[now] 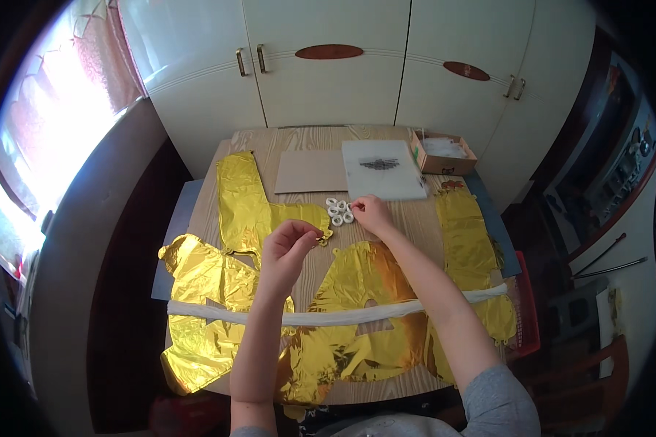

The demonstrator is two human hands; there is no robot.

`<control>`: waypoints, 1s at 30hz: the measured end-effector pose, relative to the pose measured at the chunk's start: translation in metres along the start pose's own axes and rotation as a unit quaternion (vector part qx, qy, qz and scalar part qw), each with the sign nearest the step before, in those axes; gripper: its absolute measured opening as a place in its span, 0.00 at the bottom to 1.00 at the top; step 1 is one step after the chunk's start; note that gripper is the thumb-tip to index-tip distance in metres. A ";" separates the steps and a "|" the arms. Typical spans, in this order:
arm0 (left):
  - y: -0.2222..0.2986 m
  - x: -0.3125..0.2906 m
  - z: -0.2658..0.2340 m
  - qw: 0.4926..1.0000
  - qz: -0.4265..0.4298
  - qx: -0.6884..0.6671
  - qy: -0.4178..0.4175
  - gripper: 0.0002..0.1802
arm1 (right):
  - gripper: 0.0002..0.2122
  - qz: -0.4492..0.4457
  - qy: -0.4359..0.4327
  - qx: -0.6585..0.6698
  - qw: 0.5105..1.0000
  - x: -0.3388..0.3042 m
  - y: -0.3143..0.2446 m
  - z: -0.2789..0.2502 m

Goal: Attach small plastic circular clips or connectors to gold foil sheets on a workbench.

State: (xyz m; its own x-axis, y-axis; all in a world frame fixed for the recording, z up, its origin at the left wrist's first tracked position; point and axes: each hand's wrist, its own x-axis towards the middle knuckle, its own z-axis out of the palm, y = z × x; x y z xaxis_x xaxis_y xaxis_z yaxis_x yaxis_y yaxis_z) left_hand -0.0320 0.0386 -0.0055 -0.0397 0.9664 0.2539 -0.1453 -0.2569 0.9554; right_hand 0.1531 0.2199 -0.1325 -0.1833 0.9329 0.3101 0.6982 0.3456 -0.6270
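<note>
Flat gold foil balloons lie spread over the wooden table. My left hand point(288, 247) is raised over the middle with thumb and fingers pinched together, beside the small tabs at the end of an L-shaped foil balloon point(239, 197). What the pinch holds is too small to make out. My right hand point(372, 215) reaches to a cluster of small white rings point(337, 211), its closed fingertips on the ring at the cluster's right side. Under both forearms, a long white strip point(335, 318) stretches across an A-shaped foil balloon point(368, 273) and another foil balloon point(204, 273) at the left.
At the back of the table point(310, 237) lie a brown cardboard sheet point(310, 171) and a whitish plastic sleeve point(383, 182) with a dark print. An open box point(444, 162) stands at the back right. Another foil balloon point(466, 237) covers the right side. White cabinets point(328, 87) rise behind.
</note>
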 end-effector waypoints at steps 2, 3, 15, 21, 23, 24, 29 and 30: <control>-0.001 -0.001 -0.003 1.000 0.001 0.001 0.004 0.03 | 0.08 -0.021 -0.005 0.010 1.000 0.000 -0.009 -0.004; -0.002 0.000 -0.003 1.000 0.001 0.000 0.003 0.03 | 0.09 -0.050 -0.003 0.015 0.999 0.001 -0.008 -0.004; -0.003 0.001 -0.005 1.000 0.001 -0.001 0.003 0.03 | 0.09 -0.161 -0.078 -0.024 0.984 0.007 0.000 0.016; -0.004 0.002 -0.004 1.000 0.003 -0.007 -0.004 0.03 | 0.08 -0.135 0.002 0.042 0.990 -0.001 -0.006 0.000; -0.005 0.003 -0.002 1.000 0.004 -0.009 -0.011 0.03 | 0.08 -0.141 0.040 0.060 0.987 -0.005 -0.005 -0.015; -0.003 0.002 -0.003 1.000 0.008 -0.006 -0.008 0.03 | 0.07 -0.128 0.027 0.077 0.988 -0.014 -0.012 -0.022; -0.013 0.000 -0.002 0.996 0.003 0.090 -0.030 0.06 | 0.06 -0.137 -0.114 0.084 0.980 -0.083 -0.052 -0.075; -0.014 -0.002 0.002 0.993 -0.002 0.110 -0.040 0.06 | 0.07 -0.147 -0.152 0.062 0.975 -0.102 -0.057 -0.083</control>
State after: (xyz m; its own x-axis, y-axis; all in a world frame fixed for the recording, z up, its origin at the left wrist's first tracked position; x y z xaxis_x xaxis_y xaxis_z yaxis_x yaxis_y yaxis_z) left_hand -0.0277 0.0400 -0.0194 0.0402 0.9668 0.2523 0.0742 -0.2547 0.9642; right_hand 0.1899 0.0969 -0.0688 -0.5724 0.7722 0.2757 0.4986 0.5947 -0.6306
